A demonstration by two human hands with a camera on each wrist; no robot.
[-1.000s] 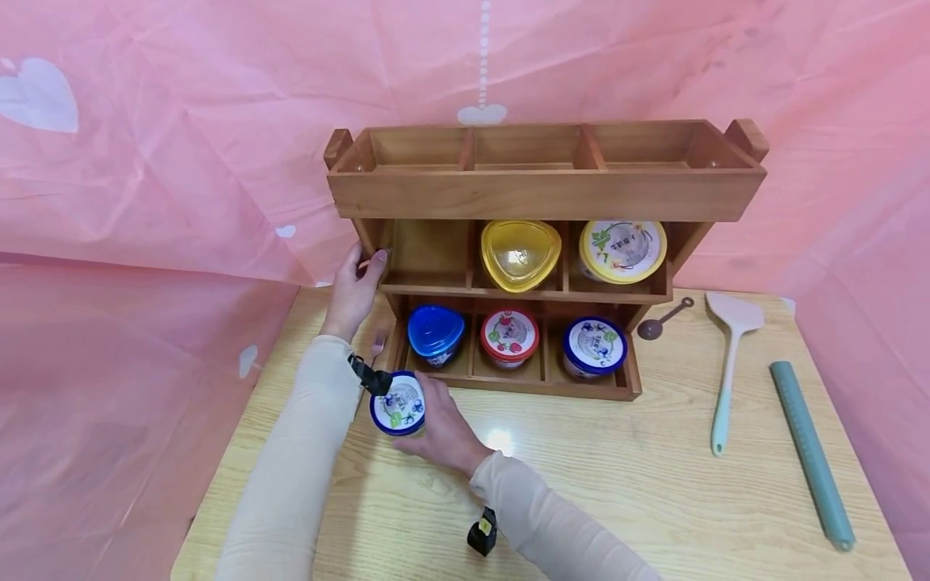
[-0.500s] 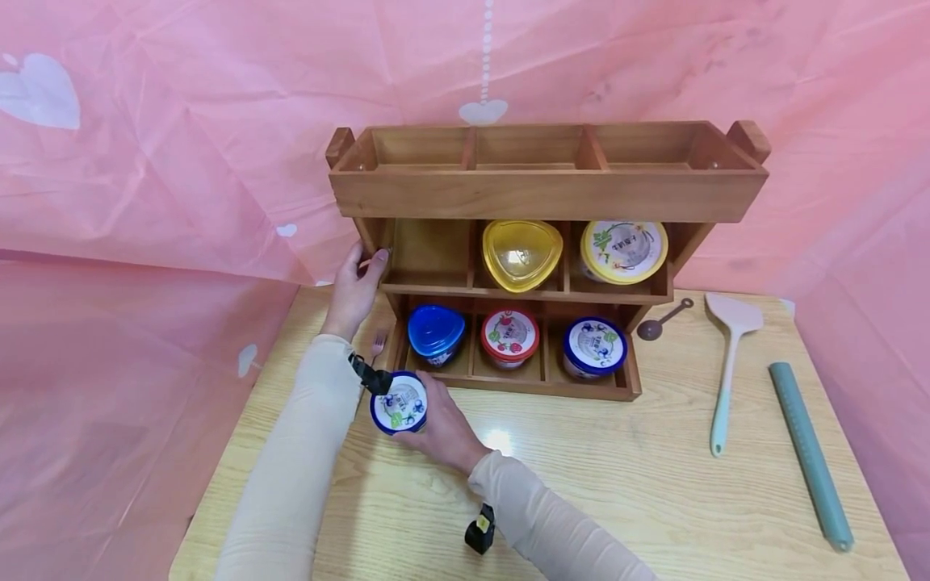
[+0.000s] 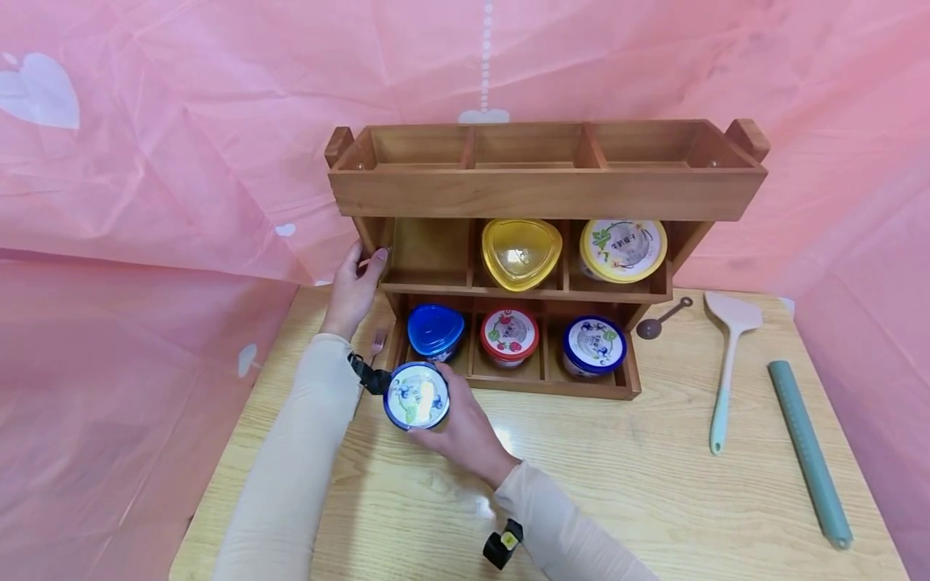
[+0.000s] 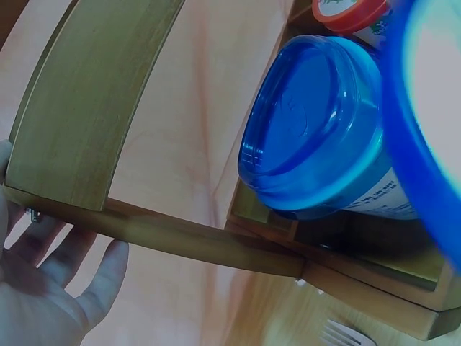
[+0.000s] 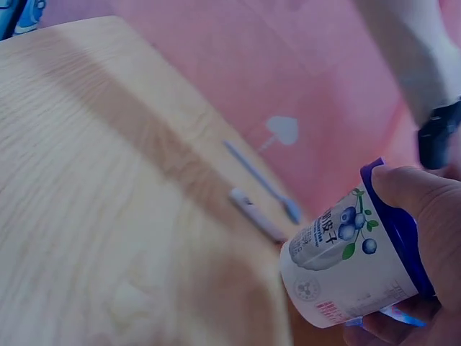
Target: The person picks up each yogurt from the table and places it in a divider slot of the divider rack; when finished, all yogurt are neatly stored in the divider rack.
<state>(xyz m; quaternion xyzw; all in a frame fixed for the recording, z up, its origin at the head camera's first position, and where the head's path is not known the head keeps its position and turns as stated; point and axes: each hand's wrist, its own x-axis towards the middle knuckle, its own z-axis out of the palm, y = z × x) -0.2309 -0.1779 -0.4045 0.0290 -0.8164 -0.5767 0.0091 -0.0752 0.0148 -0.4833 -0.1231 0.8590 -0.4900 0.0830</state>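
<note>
My right hand (image 3: 472, 432) holds a blueberry yogurt tub (image 3: 416, 395) by its blue-rimmed lid. In the right wrist view the tub (image 5: 338, 263) tilts above the table, its printed side showing. With thumb and fingers on either side, my left hand (image 3: 353, 294) grips the left side panel of a wooden rack (image 3: 545, 196). The lower tier holds a blue-lidded tub (image 3: 436, 331), a red-lidded tub (image 3: 509, 336) and another blueberry tub (image 3: 594, 347). On the middle tier sit a tub with a clear yellow lid (image 3: 521, 254) and a yellow-rimmed tub (image 3: 623, 251).
A fork (image 3: 378, 343) lies left of the rack, partly hidden by my left arm. To the right are a brown measuring spoon (image 3: 654, 327), a spatula (image 3: 729, 355) and a green stick (image 3: 810, 452). Pink cloth (image 3: 182, 202) hangs behind the table.
My right hand has moved slightly right and up with the blueberry yogurt tub, whose lid now catches the light. My left hand keeps its place on the rack.
</note>
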